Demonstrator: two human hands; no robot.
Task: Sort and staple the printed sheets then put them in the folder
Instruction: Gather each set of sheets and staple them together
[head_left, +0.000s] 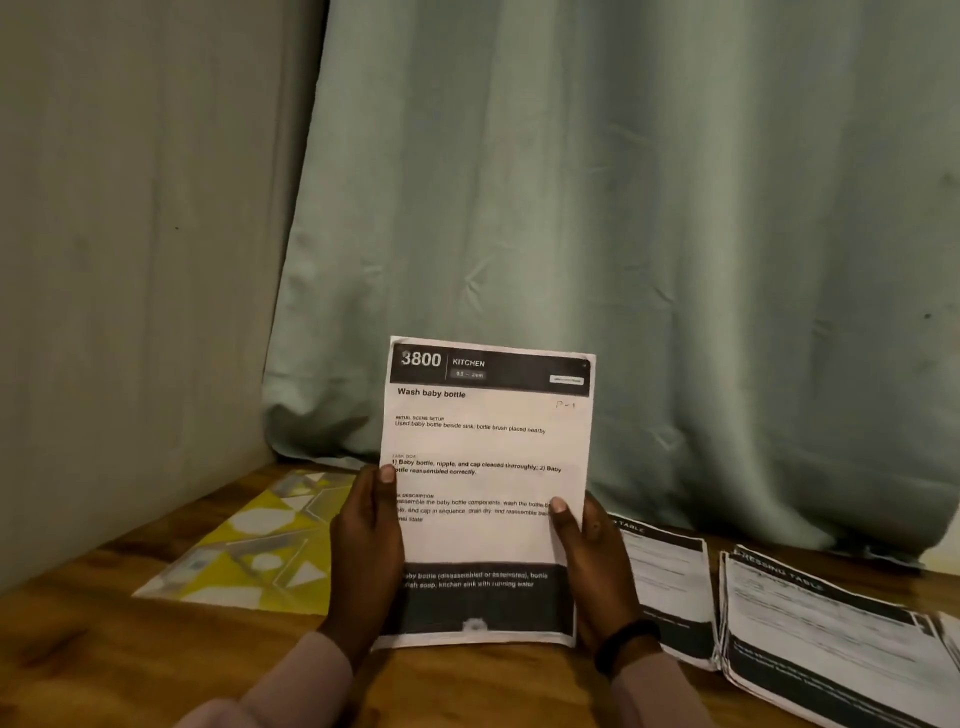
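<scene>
Nearest the camera, two pale pinkish sleeves enter from the bottom edge, both cut off by the frame. The left hand (366, 558) grips the left edge of a white printed sheet with black header and footer bands (488, 493), thumb laid over the front; its fingers are hidden behind the paper. The right hand (597, 566) grips the right edge the same way, thumb on the front, a black wristband (626, 644) at the wrist. The sheet is held upright, its bottom edge at or just above the brown wooden tabletop (156, 665); contact cannot be confirmed. Header reads "3800 KITCHEN", title "Wash baby bottle"; words at the left margin are covered by the left thumb, and the small print is blurred.

To the right, a flat pile of similar printed sheets (670, 587) lies on the table, partly hidden by the right hand. Farther right, a second, thicker stack of printed sheets (831, 634) is cut off by the frame edge; its heading is only partly legible.

To the left, behind the left hand, a yellow, white and grey patterned folder (254, 551) lies flat.

Behind all, a pale green curtain (623, 208) hangs to the table; a plain wall (130, 234) stands at left.
</scene>
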